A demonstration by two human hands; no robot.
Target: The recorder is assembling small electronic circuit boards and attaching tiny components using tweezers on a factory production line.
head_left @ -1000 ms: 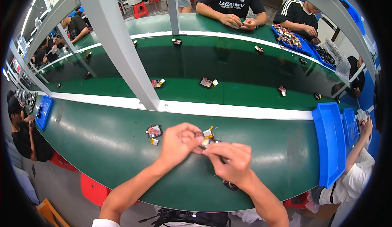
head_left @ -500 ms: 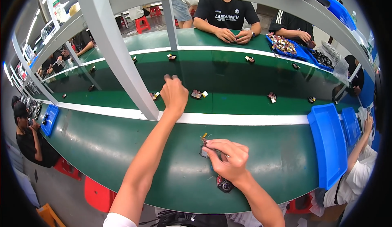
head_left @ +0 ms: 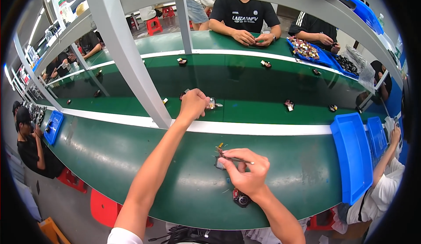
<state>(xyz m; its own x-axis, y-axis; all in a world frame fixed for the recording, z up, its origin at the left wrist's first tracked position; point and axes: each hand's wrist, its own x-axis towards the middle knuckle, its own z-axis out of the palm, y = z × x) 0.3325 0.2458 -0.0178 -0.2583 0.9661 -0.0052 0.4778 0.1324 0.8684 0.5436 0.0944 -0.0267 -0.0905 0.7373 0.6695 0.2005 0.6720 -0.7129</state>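
Note:
My left hand (head_left: pixel 193 105) reaches over the green belt (head_left: pixel 250 112), its fingers curled together. Right at its fingertips lies a small electronic assembly (head_left: pixel 212 103) with a pale tab; whether they pinch it I cannot tell. Another dark bit (head_left: pixel 182 96) shows behind the hand. Over the near worktop, my right hand (head_left: pixel 247 167) is closed on a thin tool (head_left: pixel 242 160) that looks like tweezers. By its thumb and forefinger sits a small grey part with wires (head_left: pixel 219 162) and a yellow bit. A black and red module with a round lens-like face (head_left: pixel 242 199) rests below that wrist.
A white rail (head_left: pixel 263 128) divides worktop from belt, and a grey post (head_left: pixel 127 55) slants up at left. More assemblies (head_left: pixel 288 105) lie spaced along the belt. Blue trays (head_left: pixel 351 156) stand at right. Across the belt, people work beside a filled blue tray (head_left: pixel 307 51).
My left hand has come down and slightly nearer, its fingers curling beside the assembly. The belt's pieces have shifted a little left. The thin tool in my right hand now shows more plainly.

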